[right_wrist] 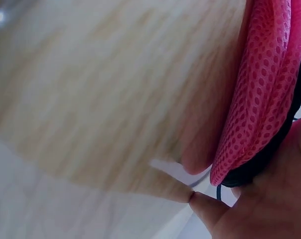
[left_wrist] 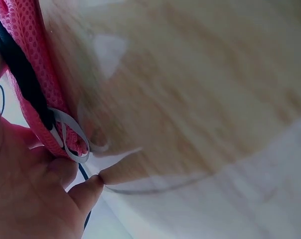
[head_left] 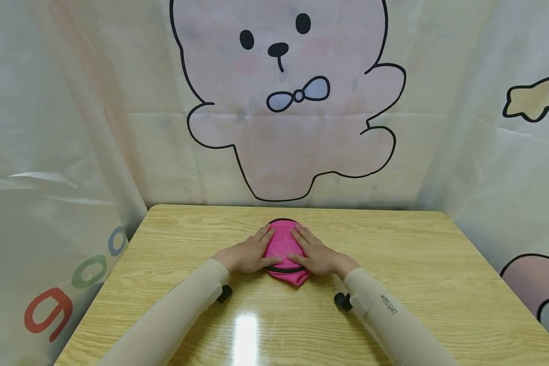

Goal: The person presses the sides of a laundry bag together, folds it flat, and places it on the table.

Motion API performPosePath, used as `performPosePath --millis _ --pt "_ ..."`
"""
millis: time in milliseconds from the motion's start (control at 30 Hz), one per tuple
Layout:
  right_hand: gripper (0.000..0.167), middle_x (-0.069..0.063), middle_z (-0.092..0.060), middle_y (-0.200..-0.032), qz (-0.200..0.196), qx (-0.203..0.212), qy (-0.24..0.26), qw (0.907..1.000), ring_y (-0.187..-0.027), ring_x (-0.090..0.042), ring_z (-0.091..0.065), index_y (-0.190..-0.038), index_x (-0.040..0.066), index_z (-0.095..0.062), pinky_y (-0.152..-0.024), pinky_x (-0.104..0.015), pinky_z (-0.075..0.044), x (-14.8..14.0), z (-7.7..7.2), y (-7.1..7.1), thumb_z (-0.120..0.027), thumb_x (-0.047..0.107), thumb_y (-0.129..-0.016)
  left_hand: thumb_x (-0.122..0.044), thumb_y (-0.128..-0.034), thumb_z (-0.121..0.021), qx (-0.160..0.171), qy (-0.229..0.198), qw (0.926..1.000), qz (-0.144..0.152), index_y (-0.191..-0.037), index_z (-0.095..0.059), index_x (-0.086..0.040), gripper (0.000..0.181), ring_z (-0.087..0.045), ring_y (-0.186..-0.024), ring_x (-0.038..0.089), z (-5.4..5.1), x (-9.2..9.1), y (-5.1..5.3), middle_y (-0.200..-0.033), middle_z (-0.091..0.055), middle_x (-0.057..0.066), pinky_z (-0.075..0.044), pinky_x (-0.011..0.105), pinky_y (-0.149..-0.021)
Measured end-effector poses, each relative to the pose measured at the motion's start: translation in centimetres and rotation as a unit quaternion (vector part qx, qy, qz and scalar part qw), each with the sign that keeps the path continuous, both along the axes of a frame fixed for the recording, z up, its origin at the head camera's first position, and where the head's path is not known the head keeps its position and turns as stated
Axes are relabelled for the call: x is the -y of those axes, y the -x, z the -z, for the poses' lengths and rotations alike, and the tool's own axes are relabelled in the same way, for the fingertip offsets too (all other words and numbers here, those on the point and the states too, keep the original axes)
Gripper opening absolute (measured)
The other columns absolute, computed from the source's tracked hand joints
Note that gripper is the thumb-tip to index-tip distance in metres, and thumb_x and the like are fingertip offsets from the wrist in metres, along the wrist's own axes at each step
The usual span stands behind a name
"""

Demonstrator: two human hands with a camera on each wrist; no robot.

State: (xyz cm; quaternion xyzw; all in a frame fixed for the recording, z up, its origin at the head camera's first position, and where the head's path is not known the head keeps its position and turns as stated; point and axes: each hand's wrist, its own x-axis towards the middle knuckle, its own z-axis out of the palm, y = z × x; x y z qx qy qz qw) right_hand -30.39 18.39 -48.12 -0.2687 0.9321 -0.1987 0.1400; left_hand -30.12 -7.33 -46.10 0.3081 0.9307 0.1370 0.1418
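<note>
A round pink mesh fabric item (head_left: 283, 243) with black edging lies on the table, a loose pink fold sticking out at its near side. My left hand (head_left: 247, 255) rests on its left side and my right hand (head_left: 322, 258) on its right, fingers spread and mostly straight. The left wrist view shows the mesh side (left_wrist: 46, 84), its black band (left_wrist: 22, 69) and a pale thin loop (left_wrist: 73, 127) beside my left hand (left_wrist: 36, 194). In the right wrist view, my right hand (right_wrist: 270, 209) touches the black-edged mesh (right_wrist: 262, 84). The fingertips are partly hidden there.
The wood-grain table (head_left: 393, 254) extends around the item, with a bright light reflection (head_left: 245, 335) near its front. A pale curtain (head_left: 155, 152) with a cartoon bear stands behind the table and continues along both sides.
</note>
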Motion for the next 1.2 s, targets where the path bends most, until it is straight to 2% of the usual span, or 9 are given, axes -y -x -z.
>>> performPosePath --millis 233,467,767,1033,1200 --pt "0.083 -0.011 0.005 -0.176 -0.001 0.001 -0.007 1.0 -0.162 -0.038 0.005 -0.168 0.011 -0.006 -0.128 -0.065 -0.013 0.1 0.3 0.1 -0.043 0.054 -0.108 -0.062 -0.1049 -0.045 0.007 -0.003 1.0 0.002 -0.166 -0.009 -0.003 0.092 -0.007 -0.163 0.03 0.0 0.0 0.0 -0.175 -0.003 0.017 -0.023 0.053 -0.129" --pt "0.082 -0.01 0.005 -0.176 0.003 0.004 -0.01 0.9999 -0.163 -0.037 0.005 -0.168 0.013 -0.006 -0.128 -0.065 -0.013 0.2 0.5 0.0 -0.042 0.055 -0.108 -0.062 -0.1051 -0.045 0.017 -0.003 0.9999 -0.001 -0.167 -0.008 -0.004 0.092 -0.006 -0.163 0.03 0.1 0.0 -0.1 -0.175 -0.002 0.016 -0.021 0.052 -0.13" --pt "0.088 -0.015 0.004 -0.176 -0.005 0.004 -0.011 0.9999 -0.162 -0.041 0.003 -0.168 0.008 -0.008 -0.128 -0.065 -0.012 0.5 -0.5 -0.5 -0.039 0.063 -0.106 -0.063 -0.1047 -0.045 0.021 0.004 0.9997 -0.01 -0.167 -0.008 -0.006 0.092 -0.006 -0.163 0.029 -0.2 0.0 -0.2 -0.176 -0.001 0.014 -0.022 0.051 -0.13" --pt "0.082 -0.012 0.006 -0.176 -0.003 -0.002 -0.017 0.9999 -0.162 -0.039 0.004 -0.168 0.009 -0.005 -0.128 -0.064 -0.014 0.5 -0.6 -0.4 -0.043 0.053 -0.109 -0.062 -0.1047 -0.046 0.02 0.008 0.9997 -0.008 -0.167 -0.008 -0.004 0.093 -0.005 -0.164 0.028 -0.6 -0.2 -0.2 -0.175 -0.002 0.015 -0.02 0.053 -0.13" --pt "0.082 -0.018 0.003 -0.175 -0.005 0.0 -0.013 0.9999 -0.161 -0.045 0.003 -0.167 0.004 -0.008 -0.127 -0.068 -0.013 0.7 -1.6 -0.8 -0.045 0.049 -0.109 -0.063 -0.1046 -0.044 0.016 0.012 0.9998 -0.008 -0.167 -0.008 -0.005 0.093 -0.004 -0.164 0.027 -0.6 -0.2 -0.1 -0.176 -0.001 0.014 -0.02 0.053 -0.13"
